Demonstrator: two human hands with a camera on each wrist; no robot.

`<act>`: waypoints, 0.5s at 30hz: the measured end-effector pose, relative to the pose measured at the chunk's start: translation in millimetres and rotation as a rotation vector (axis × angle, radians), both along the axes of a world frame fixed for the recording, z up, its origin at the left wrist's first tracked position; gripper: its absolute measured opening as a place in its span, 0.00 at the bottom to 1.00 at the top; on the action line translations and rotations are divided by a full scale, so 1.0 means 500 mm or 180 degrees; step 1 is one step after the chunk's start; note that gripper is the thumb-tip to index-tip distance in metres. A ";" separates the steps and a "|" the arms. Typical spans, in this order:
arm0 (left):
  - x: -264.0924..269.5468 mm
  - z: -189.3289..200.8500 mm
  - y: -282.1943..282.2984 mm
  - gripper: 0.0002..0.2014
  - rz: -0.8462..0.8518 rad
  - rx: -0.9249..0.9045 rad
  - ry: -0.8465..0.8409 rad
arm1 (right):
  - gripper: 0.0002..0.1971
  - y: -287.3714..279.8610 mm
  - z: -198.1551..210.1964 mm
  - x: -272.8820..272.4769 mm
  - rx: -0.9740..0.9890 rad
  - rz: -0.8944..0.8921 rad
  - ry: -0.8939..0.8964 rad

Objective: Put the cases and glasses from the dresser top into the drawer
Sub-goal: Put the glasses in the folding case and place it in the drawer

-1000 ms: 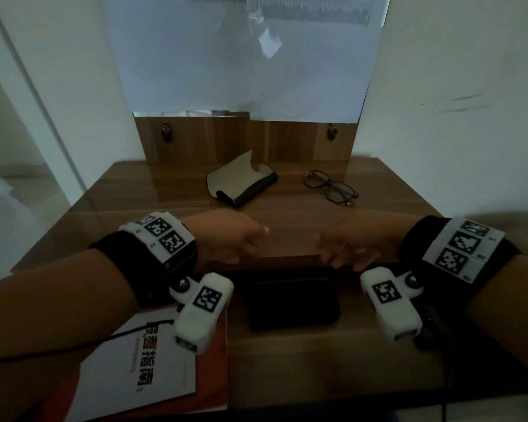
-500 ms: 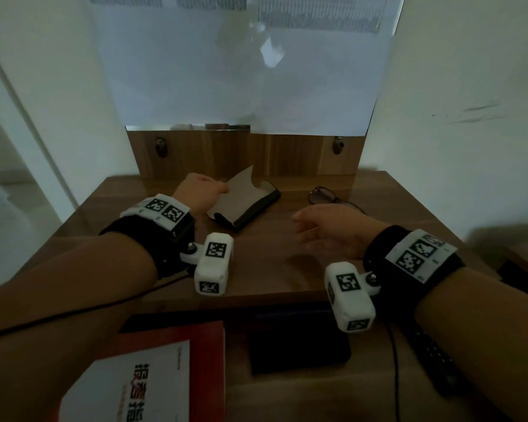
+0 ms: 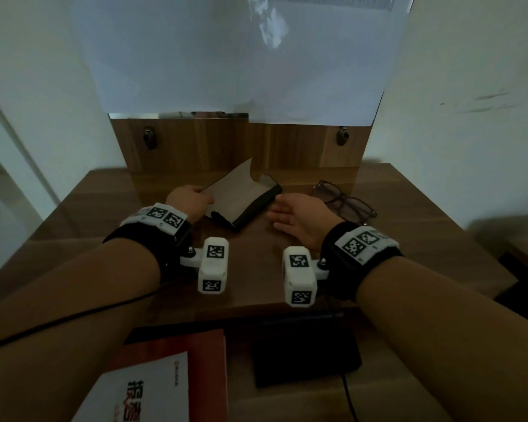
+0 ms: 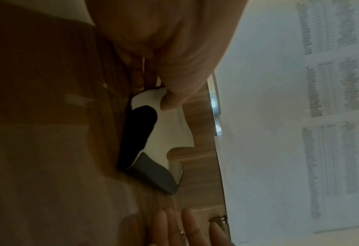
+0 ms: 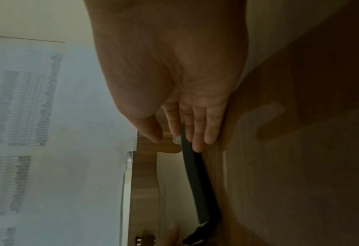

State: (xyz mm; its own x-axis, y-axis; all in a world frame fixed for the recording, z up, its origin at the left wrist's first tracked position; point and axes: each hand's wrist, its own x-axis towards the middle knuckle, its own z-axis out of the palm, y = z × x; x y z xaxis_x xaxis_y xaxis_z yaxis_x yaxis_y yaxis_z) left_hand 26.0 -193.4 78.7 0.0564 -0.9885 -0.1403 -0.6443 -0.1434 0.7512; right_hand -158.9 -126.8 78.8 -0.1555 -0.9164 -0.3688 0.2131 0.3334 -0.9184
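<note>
Glasses [image 3: 345,202] and open case [image 3: 241,205] at frame centre remain undrawered; our left hand [image 3: 189,202] pinches its flap, our right hand [image 3: 299,217] flat-fingered beside it.

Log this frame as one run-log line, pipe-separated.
stage: reach for open glasses case | left hand: pinches case flap | right hand: open, beside case | glasses: on dresser top, untouched

My left hand [image 3: 189,200] has reached the open case [image 3: 241,202] mid-frame and seems to pinch its flap; my right hand [image 3: 299,217] moved alongside it.
</note>
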 end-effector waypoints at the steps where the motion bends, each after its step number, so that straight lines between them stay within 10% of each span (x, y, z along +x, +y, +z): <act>1: -0.001 -0.004 -0.001 0.20 -0.0043 -0.0058 -0.0038 | 0.19 -0.003 -0.007 0.000 0.0005 0.0001 0.0046; 6: -0.011 -0.013 -0.002 0.21 0.0045 -0.0310 0.0110 | 0.15 -0.012 -0.027 -0.007 -0.0055 0.0001 0.0090; 11: -0.032 -0.017 -0.006 0.25 0.0285 -0.0243 0.1439 | 0.16 -0.011 -0.033 -0.019 -0.0151 -0.0029 0.0007; 15: -0.063 -0.026 -0.002 0.26 0.0424 -0.0198 0.1927 | 0.12 -0.014 -0.032 -0.051 -0.0349 -0.0463 0.0948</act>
State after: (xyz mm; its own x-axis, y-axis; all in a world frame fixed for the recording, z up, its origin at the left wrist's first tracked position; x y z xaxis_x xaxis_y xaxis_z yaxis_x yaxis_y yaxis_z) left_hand -5.7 -194.4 65.5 0.1084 -0.9858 -0.1283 -0.0810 -0.1374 0.9872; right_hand -184.3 -133.7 63.0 -0.3732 -0.9085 -0.1881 -0.0315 0.2151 -0.9761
